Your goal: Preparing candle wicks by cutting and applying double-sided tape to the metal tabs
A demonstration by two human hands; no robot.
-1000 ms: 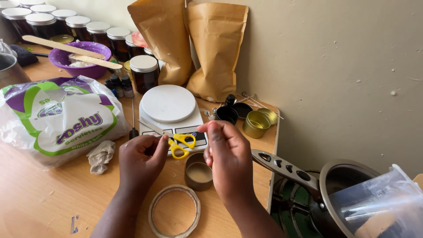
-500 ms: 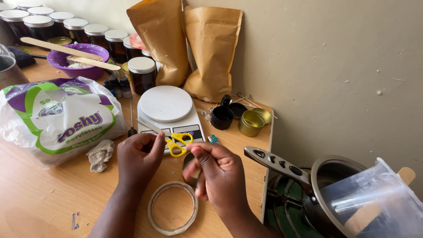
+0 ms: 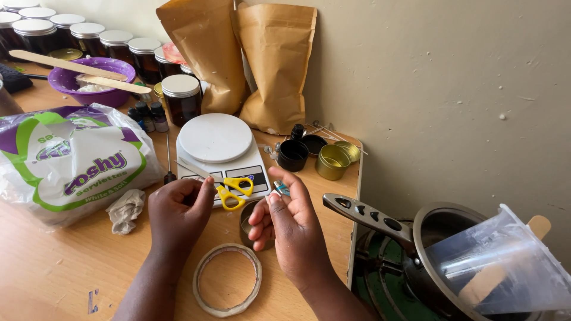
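We see the left hand (image 3: 178,214) curled almost closed, fingers tucked in and thumb pressed near the yellow-handled scissors (image 3: 229,190); whether it grips them or merely touches the handles we cannot tell, since the fingers hide the contact. The scissors lie on the front edge of the white kitchen scale (image 3: 219,151), blades pointing left. The right hand (image 3: 291,229) is loosely closed, thumb and forefinger pinched together on something very small, too small for us to name; a little blue-and-white piece (image 3: 281,189) shows just above the fingertips. The two hands sit near each other without touching.

Between and under them a small round tin (image 3: 247,223) is mostly covered by the right hand. Just below, a ring of tape (image 3: 228,288) lies flat on the tabletop (image 3: 53,267). To the left sit a crumpled tissue (image 3: 125,209) and a bag of serviettes (image 3: 71,160). Behind the scale stand brown paper pouches (image 3: 276,65), a dark jar (image 3: 181,98), a black tin (image 3: 293,154) and a gold tin (image 3: 332,161). At right a saucepan (image 3: 428,238) is partly hidden by a clear plastic jug (image 3: 505,261), cut off by the frame.
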